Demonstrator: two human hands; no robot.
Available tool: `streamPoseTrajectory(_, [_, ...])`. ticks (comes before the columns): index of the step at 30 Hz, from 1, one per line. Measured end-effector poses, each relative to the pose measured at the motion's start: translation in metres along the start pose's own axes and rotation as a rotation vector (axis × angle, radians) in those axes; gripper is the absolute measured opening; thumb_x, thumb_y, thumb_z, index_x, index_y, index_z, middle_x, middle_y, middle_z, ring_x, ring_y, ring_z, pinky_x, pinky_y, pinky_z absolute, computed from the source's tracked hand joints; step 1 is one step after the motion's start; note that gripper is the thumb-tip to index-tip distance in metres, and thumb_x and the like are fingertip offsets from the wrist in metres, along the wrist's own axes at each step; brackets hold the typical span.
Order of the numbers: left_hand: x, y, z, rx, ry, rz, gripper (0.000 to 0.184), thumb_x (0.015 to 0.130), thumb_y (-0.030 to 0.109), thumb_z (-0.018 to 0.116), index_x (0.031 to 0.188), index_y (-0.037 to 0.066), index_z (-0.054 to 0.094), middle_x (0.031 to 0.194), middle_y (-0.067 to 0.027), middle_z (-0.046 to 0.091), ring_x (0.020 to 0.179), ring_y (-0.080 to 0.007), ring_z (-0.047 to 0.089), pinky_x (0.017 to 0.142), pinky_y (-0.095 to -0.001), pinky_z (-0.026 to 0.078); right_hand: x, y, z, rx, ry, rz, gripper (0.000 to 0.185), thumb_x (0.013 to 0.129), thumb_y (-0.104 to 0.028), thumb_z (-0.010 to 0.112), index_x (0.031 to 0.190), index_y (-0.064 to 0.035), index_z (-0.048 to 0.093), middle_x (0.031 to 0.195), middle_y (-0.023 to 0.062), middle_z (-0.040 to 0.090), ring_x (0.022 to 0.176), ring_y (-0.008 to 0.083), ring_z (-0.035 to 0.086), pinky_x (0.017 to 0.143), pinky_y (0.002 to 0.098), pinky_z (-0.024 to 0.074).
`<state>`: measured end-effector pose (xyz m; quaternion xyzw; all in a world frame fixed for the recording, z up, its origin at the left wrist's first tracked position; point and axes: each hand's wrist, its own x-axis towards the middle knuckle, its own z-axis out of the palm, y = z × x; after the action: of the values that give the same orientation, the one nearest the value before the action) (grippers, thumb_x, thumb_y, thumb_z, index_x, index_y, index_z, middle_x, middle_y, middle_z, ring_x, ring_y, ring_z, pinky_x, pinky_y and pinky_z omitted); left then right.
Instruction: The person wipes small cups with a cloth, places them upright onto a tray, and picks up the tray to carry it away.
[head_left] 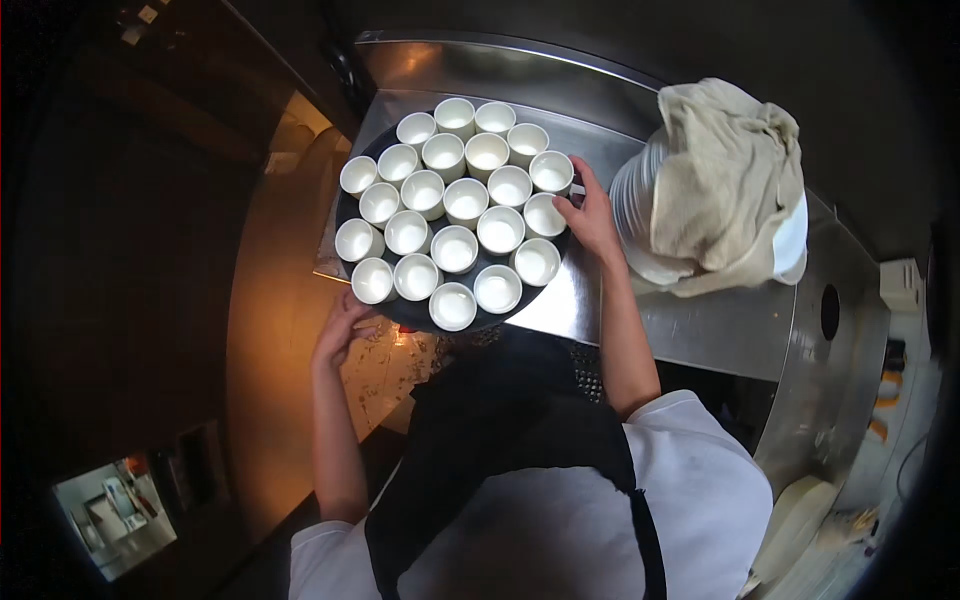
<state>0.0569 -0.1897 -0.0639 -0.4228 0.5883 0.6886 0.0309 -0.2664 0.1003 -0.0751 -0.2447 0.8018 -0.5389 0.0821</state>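
Observation:
A round dark tray (526,299) is crowded with several white cups (466,201), standing upright with their mouths up; those I can see into look empty. My left hand (343,326) grips the tray's near left edge, its fingers partly hidden at the rim. On the opposite side, my right hand (592,217) is at the tray's right rim, fingers on the outer side and thumb against the outermost cup. How much of the tray rests on the steel counter beneath is hidden.
Right of the tray stands a tall stack of white plates (640,215) draped with a beige cloth (728,185). The steel counter (700,325) has a raised back edge and continues right, with a dark round hole (830,312). A lit brownish floor (275,370) lies at left.

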Motion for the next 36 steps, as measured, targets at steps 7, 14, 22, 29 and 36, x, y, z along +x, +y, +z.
streamPoseTrajectory(7, [0.018, 0.005, -0.013, -0.03, 0.111, -0.076, 0.035, 0.097, 0.02, 0.045, 0.128, 0.003, 0.046, 0.121, -0.0092, 0.057, 0.109, -0.0202, 0.06, 0.082, -0.0376, 0.056, 0.012, -0.002, -0.009, -0.072, -0.153, 0.061, 0.074, 0.078, -0.027, 0.075, 0.141, -0.0047, 0.043, 0.124, 0.0261, 0.056, 0.114, 0.0381, 0.055, 0.098, 0.0421, 0.0426])
streamPoseTrajectory(14, [0.016, -0.012, 0.013, -0.396, 0.124, -0.011, 0.042, 0.101, 0.031, 0.038, 0.134, 0.006, 0.041, 0.129, -0.0113, 0.056, 0.113, -0.0246, 0.06, 0.086, -0.0431, 0.055, 0.011, 0.013, -0.004, 0.075, -0.086, -0.009, 0.067, 0.083, -0.025, 0.073, 0.139, -0.0009, 0.044, 0.13, 0.023, 0.054, 0.112, 0.0322, 0.056, 0.097, 0.0385, 0.0438])
streamPoseTrajectory(22, [-0.01, -0.042, 0.064, -0.774, -0.074, -0.01, 0.056, 0.101, 0.048, 0.036, 0.137, 0.006, 0.039, 0.136, -0.0144, 0.053, 0.113, -0.0303, 0.061, 0.091, -0.05, 0.052, 0.002, 0.039, 0.01, 0.279, 0.136, 0.299, 0.021, 0.095, -0.011, 0.056, 0.111, -0.0005, 0.063, 0.099, 0.0109, 0.068, 0.091, 0.015, 0.062, 0.077, 0.0292, 0.0494])
streamPoseTrajectory(29, [-0.012, -0.061, 0.087, -0.779, -0.079, -0.061, 0.04, 0.1, 0.029, 0.047, 0.125, -0.002, 0.049, 0.116, -0.0189, 0.065, 0.103, -0.0317, 0.066, 0.089, -0.0499, 0.054, -0.009, 0.042, 0.013, 0.121, 0.12, 0.211, 0.03, 0.09, -0.002, 0.053, 0.118, -0.003, 0.063, 0.111, 0.0149, 0.068, 0.101, 0.0236, 0.065, 0.088, 0.033, 0.0493])
streamPoseTrajectory(36, [0.005, -0.073, 0.095, -0.729, -0.168, -0.036, 0.038, 0.094, 0.014, 0.051, 0.128, -0.003, 0.045, 0.127, -0.0166, 0.057, 0.111, -0.0308, 0.061, 0.087, -0.0508, 0.057, -0.012, 0.053, 0.021, 0.04, 0.21, 0.108, 0.029, 0.09, -0.002, 0.051, 0.116, -0.0036, 0.065, 0.108, 0.0153, 0.069, 0.103, 0.0246, 0.066, 0.09, 0.0344, 0.0489])
